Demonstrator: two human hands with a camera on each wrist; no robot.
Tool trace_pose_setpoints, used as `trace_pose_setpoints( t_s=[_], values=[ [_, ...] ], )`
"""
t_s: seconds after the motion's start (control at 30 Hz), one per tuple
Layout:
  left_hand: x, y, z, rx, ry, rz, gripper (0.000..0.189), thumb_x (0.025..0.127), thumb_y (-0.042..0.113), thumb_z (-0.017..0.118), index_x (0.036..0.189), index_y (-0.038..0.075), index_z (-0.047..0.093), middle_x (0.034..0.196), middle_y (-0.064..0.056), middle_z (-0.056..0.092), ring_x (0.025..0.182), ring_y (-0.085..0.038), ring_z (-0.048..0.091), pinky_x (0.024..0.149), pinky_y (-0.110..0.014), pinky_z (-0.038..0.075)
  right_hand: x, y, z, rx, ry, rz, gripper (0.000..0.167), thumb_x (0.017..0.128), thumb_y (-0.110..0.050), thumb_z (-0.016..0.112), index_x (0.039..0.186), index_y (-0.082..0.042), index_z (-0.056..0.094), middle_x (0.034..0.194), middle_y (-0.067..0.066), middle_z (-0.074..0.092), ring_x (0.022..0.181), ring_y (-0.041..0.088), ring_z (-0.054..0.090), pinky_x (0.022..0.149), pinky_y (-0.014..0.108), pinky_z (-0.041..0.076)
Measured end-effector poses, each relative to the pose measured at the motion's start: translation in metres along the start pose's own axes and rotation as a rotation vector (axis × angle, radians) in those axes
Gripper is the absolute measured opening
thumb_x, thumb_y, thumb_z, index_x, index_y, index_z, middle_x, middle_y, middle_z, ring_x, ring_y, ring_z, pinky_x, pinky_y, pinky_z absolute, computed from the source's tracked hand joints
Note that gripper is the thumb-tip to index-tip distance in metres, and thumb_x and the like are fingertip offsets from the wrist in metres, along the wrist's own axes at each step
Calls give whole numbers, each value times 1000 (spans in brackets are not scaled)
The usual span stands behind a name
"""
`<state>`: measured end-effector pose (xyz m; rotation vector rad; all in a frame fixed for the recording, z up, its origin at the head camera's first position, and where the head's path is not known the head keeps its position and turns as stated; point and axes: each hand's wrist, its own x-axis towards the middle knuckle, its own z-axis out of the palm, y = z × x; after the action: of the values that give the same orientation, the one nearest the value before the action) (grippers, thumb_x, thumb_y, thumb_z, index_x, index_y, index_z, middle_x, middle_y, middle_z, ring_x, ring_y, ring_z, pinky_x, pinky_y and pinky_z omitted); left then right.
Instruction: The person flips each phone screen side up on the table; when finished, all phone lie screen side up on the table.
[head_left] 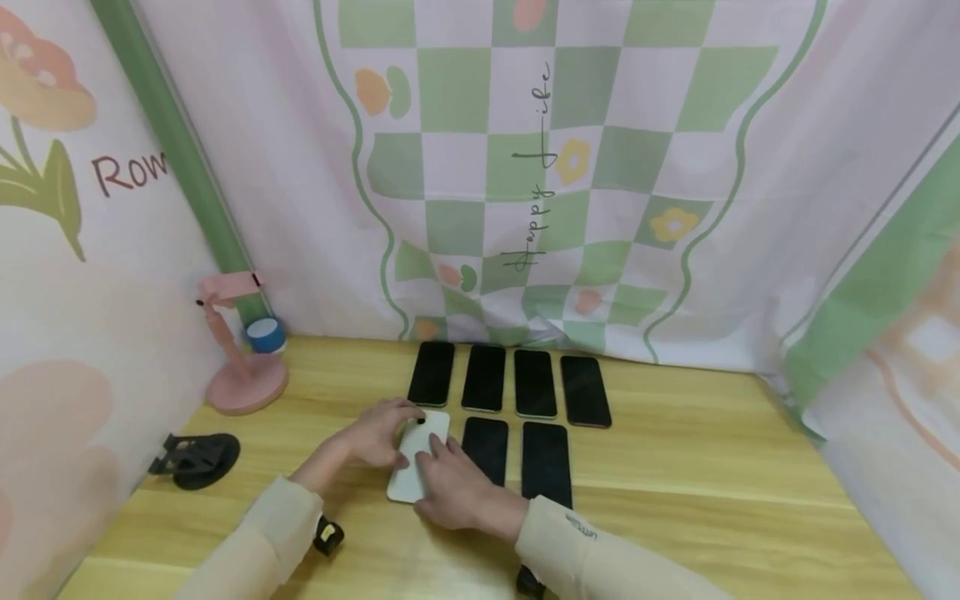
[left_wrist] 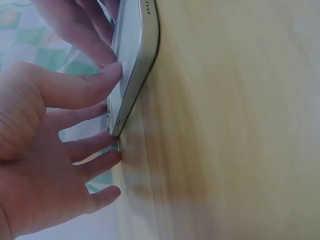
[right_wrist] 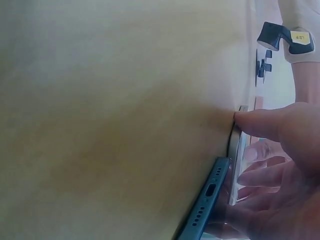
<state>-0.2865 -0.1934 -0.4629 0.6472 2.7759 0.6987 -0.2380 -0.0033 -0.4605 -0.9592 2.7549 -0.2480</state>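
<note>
A white smartphone [head_left: 409, 477] lies back side up on the wooden table, its camera at the far end. My left hand [head_left: 375, 435] holds it about the far left corner, with the thumb [left_wrist: 95, 90] on the left edge and fingers around the far end. The fingers of my right hand [head_left: 459, 490] rest on the white back, while its thumb [right_wrist: 260, 124] touches the near edge. Just to the right lie two black-screened phones [head_left: 487, 442] [head_left: 546, 462], the first partly hidden by my right hand.
Behind, a row of several dark-screened phones [head_left: 483, 377] lies face up along the curtain. A pink phone stand [head_left: 243, 383], a blue-and-white round object [head_left: 266, 335] and a black folded stand [head_left: 198, 458] are at the left. Patterned curtains [head_left: 525, 167] enclose the table.
</note>
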Motion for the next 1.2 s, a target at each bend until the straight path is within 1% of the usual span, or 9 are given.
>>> trace_pose_setpoints(
  t_s=[0.17, 0.27, 0.43, 0.53, 0.67, 0.77, 0.87, 1.0, 1.2],
  values=[
    [6, -1, -1, -160, 63, 31, 66, 69, -16, 66, 134, -6, 60, 136, -26, 65, 129, -46, 60, 112, -62, 48, 2, 0, 2, 1, -10, -1, 62, 91, -37, 78, 141, -5, 58, 157, 25, 49, 151, 37, 45, 127, 49, 37],
    [10, 0, -2, -297, 83, -37, 64, 66, -17, 57, 129, -5, 61, 129, -25, 67, 119, -40, 64, 106, -56, 53, 9, 7, 13, 34, -5, -18, 63, 91, -37, 78, 141, -4, 57, 158, 28, 47, 151, 39, 44, 126, 52, 37],
    [15, 4, -1, -427, 101, -180, 51, 79, -9, 67, 129, -1, 58, 128, -22, 63, 111, -29, 61, 98, -44, 53, 23, 23, 38, 27, 39, -55, 70, 88, -43, 79, 143, -6, 55, 158, 28, 47, 150, 41, 45, 125, 54, 38],
    [15, 6, 0, -467, 143, -209, 49, 80, -11, 64, 129, -4, 56, 130, -26, 61, 114, -33, 61, 100, -47, 53, 24, 24, 39, 12, 45, -55, 70, 88, -43, 79, 143, -7, 54, 157, 28, 48, 147, 43, 48, 122, 53, 42],
    [15, 6, 1, -443, 214, -236, 46, 81, -17, 56, 126, -6, 59, 127, -27, 64, 111, -35, 64, 99, -48, 56, 13, 12, 18, 44, -4, -26, 70, 89, -40, 78, 144, -6, 51, 159, 28, 46, 145, 46, 49, 117, 52, 48],
    [15, 6, 2, -413, 239, -260, 41, 83, -15, 58, 123, -7, 62, 122, -26, 68, 108, -33, 66, 96, -45, 58, 4, 3, 5, 79, -38, -9, 72, 90, -38, 78, 147, -5, 49, 161, 28, 43, 146, 46, 48, 117, 52, 48],
    [16, 5, 0, -417, 224, -294, 38, 83, -11, 64, 120, -8, 64, 114, -25, 69, 101, -31, 67, 87, -40, 59, 1, 0, 1, 86, -58, 3, 73, 92, -38, 77, 150, -6, 46, 163, 25, 40, 148, 45, 46, 118, 50, 47],
    [16, 4, -5, -433, 161, -337, 36, 85, -8, 70, 121, -7, 64, 104, -22, 68, 89, -26, 66, 74, -32, 59, -2, -1, -1, 83, -72, 3, 73, 93, -38, 77, 152, -9, 44, 166, 22, 39, 150, 43, 44, 120, 49, 45],
    [16, 5, -9, -443, 73, -349, 38, 88, -10, 69, 125, -6, 61, 108, -21, 64, 85, -25, 67, 64, -32, 63, -2, 0, -1, 101, -84, 5, 73, 93, -37, 77, 152, -11, 43, 167, 21, 36, 150, 44, 43, 120, 51, 45]
  ],
)
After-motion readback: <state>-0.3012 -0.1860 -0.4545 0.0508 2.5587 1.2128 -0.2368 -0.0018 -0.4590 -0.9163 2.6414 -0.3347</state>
